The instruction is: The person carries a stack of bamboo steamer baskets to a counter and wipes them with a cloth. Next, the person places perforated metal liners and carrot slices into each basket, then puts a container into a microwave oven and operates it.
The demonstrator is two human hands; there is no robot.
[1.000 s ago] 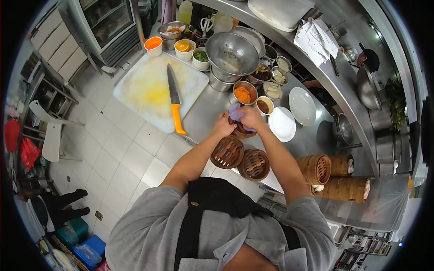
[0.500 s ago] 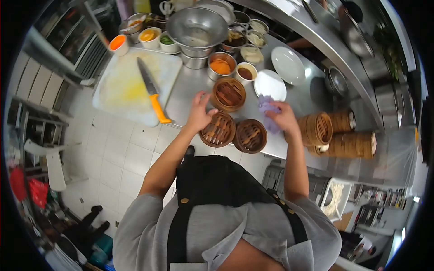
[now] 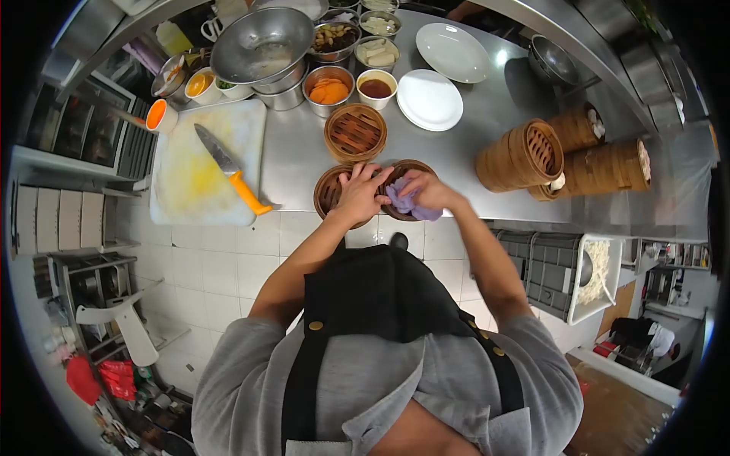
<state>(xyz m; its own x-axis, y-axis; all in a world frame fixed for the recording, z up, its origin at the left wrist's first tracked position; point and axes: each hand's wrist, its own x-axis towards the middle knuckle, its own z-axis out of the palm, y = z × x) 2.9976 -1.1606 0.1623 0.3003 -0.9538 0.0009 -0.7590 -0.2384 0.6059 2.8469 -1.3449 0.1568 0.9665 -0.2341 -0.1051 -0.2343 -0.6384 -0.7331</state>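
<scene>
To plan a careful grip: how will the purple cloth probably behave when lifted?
The purple cloth would likely be floppy, since it is bunched in folds under the right hand. Probably light too: it looks thin.

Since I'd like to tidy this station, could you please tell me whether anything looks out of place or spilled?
Two mild oddities: a yellow smear streaks the white cutting board, perhaps residue or a stain, and the knife lies on it with its orange handle jutting past the board's right edge.

left steamer [image 3: 326,193]: partly under left hand [image 3: 363,194] | right steamer [image 3: 411,163]: partly behind purple cloth [image 3: 400,199]
</scene>
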